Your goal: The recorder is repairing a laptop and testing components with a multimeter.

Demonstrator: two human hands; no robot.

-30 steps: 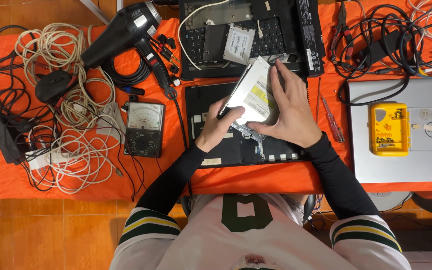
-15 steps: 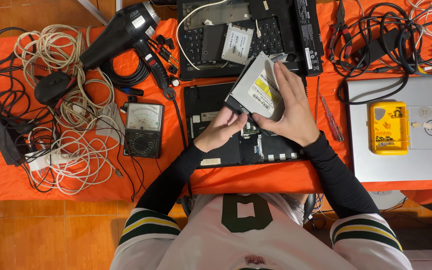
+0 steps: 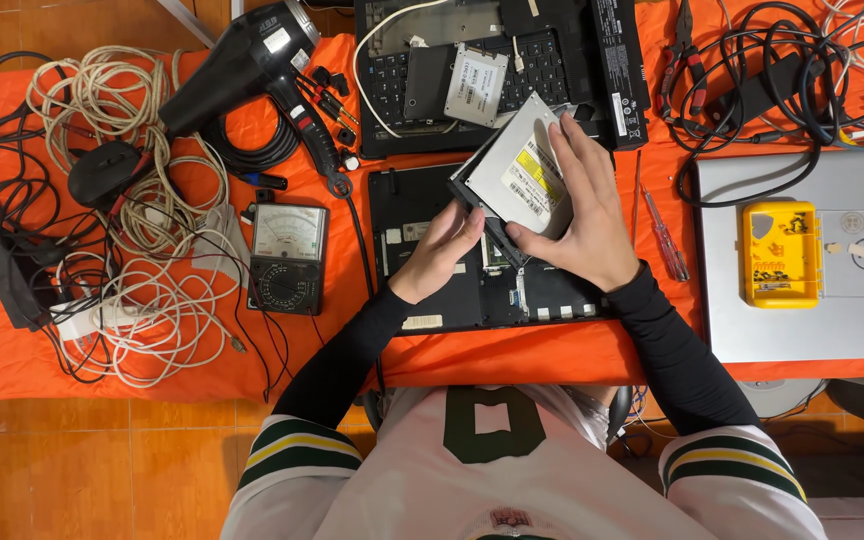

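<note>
Optical drive (image 3: 520,178), centre frame: flat silver metal slab with yellow and white labels, tilted, its right edge hidden under the right hand (image 3: 592,215), which clasps it with fingers spread over the top and thumb below. Left hand (image 3: 442,250) pinches the drive's lower left corner, fingertips closed on the black edge. Beneath: opened black laptop base (image 3: 422,250), partly covered by both hands. Left: analog multimeter (image 3: 287,258). Right: screwdriver (image 3: 664,235); silver laptop (image 3: 802,320), cut off at frame edge.

Silver-grey flat metal drive (image 3: 520,170) with yellow label; orange cloth table cover (image 3: 512,355); yellow plastic parts box (image 3: 779,253); black plastic hair dryer (image 3: 242,65).
</note>
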